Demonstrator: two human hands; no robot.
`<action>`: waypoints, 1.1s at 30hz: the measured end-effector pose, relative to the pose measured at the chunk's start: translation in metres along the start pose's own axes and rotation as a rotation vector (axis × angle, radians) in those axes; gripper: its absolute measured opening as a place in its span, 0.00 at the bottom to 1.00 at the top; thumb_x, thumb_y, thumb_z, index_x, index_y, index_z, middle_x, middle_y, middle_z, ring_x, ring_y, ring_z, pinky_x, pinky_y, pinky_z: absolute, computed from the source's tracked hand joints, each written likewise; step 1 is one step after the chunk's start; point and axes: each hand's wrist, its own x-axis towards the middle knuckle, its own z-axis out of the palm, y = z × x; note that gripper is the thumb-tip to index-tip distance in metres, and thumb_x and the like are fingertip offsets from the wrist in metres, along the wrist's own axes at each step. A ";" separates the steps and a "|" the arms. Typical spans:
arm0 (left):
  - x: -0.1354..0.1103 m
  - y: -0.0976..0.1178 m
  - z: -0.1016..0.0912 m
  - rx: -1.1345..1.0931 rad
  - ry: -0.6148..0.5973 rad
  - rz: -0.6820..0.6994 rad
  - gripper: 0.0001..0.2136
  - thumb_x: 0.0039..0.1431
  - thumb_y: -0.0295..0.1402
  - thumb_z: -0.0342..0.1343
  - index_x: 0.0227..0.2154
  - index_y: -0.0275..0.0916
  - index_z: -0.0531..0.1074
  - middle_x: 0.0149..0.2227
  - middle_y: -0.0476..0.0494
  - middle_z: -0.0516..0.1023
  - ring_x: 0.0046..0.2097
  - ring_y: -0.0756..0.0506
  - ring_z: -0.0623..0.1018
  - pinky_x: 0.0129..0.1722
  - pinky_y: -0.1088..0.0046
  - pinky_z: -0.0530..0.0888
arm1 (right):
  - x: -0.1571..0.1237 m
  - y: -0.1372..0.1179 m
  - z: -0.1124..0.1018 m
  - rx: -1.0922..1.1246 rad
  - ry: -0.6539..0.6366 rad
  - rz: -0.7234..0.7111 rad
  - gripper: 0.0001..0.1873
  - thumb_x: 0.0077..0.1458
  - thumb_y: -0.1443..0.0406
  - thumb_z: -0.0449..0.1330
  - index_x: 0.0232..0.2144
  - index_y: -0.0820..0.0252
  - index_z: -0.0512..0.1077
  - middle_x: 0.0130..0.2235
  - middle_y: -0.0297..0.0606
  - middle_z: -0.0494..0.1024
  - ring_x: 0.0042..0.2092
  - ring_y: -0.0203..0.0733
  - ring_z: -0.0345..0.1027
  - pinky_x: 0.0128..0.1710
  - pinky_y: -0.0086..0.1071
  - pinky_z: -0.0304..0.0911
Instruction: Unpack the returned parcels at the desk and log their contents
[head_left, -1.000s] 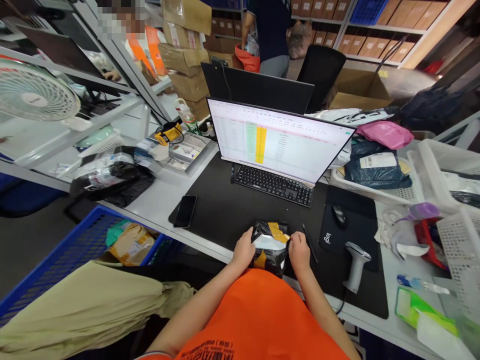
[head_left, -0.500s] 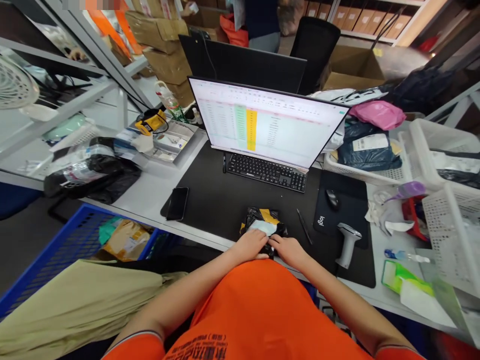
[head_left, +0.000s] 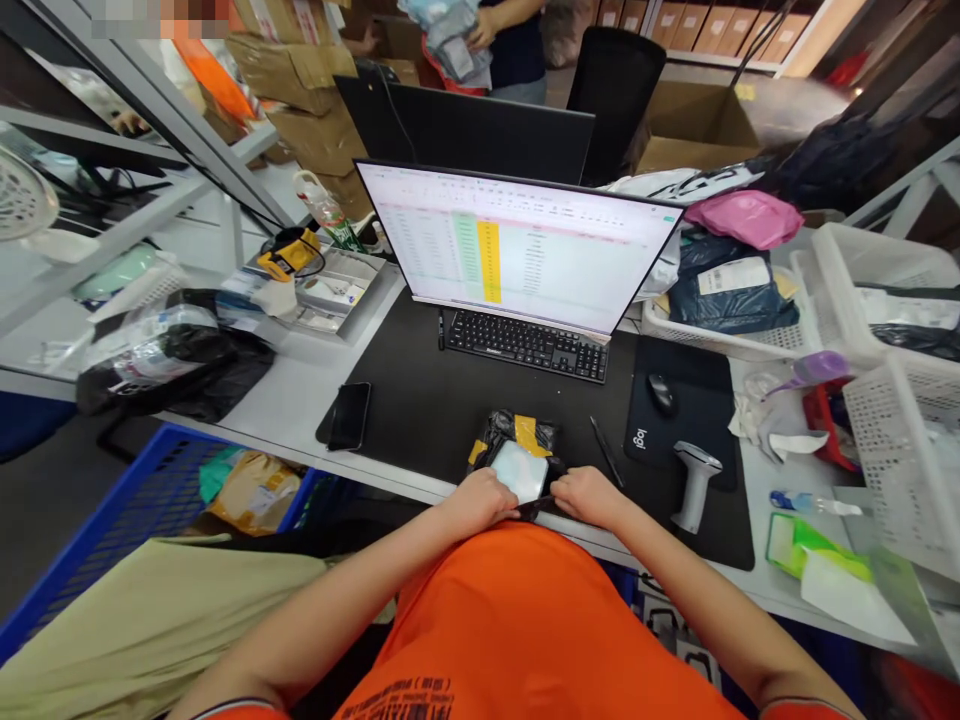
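Note:
A small parcel in a black plastic bag (head_left: 495, 432) with yellow tape and a pale label (head_left: 520, 471) lies at the front edge of the black desk mat (head_left: 420, 390). My left hand (head_left: 484, 499) is closed at the parcel's near left corner, its fingertips on the black plastic. On the near right side, my right hand (head_left: 587, 496) pinches the plastic too. A strip of black film stretches between both hands. A dark pen (head_left: 606, 452) lies just right of the parcel, near my right hand. The undersides of my fingers are hidden.
A monitor (head_left: 525, 250) stands behind a keyboard (head_left: 529, 345). To the right are a mouse (head_left: 663, 394), a barcode scanner (head_left: 696, 485) and white baskets (head_left: 900, 430). On the left lie a phone (head_left: 349, 416) and a black bag (head_left: 169, 350). A blue crate (head_left: 112, 530) sits below. Another person (head_left: 517, 50) stands behind.
My hands have moved apart on the black plastic, the left one leftward and the right one rightward. More of the pale label shows. The other person's arm has come into view with grey bags.

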 end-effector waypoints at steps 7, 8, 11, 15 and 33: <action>-0.042 -0.012 -0.022 0.134 0.047 0.202 0.09 0.65 0.27 0.55 0.29 0.43 0.73 0.32 0.49 0.78 0.40 0.46 0.75 0.58 0.65 0.64 | -0.012 0.048 -0.025 0.022 0.056 0.221 0.12 0.61 0.69 0.53 0.30 0.60 0.75 0.31 0.41 0.79 0.35 0.41 0.72 0.37 0.30 0.58; -0.044 -0.013 -0.021 0.165 0.049 0.206 0.08 0.64 0.26 0.55 0.29 0.43 0.74 0.34 0.48 0.78 0.42 0.46 0.75 0.62 0.64 0.62 | -0.011 0.046 -0.029 0.022 0.059 0.215 0.11 0.61 0.68 0.53 0.30 0.60 0.75 0.31 0.41 0.79 0.35 0.41 0.73 0.36 0.30 0.58; -0.044 -0.012 -0.012 0.287 0.056 0.153 0.05 0.63 0.26 0.56 0.34 0.42 0.74 0.35 0.47 0.76 0.42 0.45 0.75 0.65 0.60 0.59 | 0.000 0.024 -0.037 0.047 0.086 0.215 0.07 0.60 0.65 0.58 0.40 0.58 0.74 0.37 0.39 0.79 0.37 0.40 0.73 0.36 0.29 0.59; -0.043 -0.009 0.004 0.379 0.085 0.136 0.05 0.66 0.27 0.53 0.42 0.40 0.73 0.37 0.46 0.76 0.42 0.45 0.75 0.64 0.61 0.62 | 0.016 -0.017 -0.036 0.097 0.196 0.307 0.17 0.63 0.65 0.55 0.54 0.54 0.68 0.50 0.41 0.75 0.40 0.40 0.74 0.36 0.29 0.62; -0.020 0.011 -0.029 0.372 0.420 0.168 0.09 0.66 0.29 0.53 0.29 0.41 0.71 0.30 0.50 0.74 0.37 0.48 0.71 0.57 0.64 0.63 | 0.023 -0.040 -0.033 0.470 0.422 0.071 0.15 0.63 0.69 0.52 0.50 0.58 0.71 0.52 0.45 0.74 0.55 0.46 0.66 0.58 0.40 0.62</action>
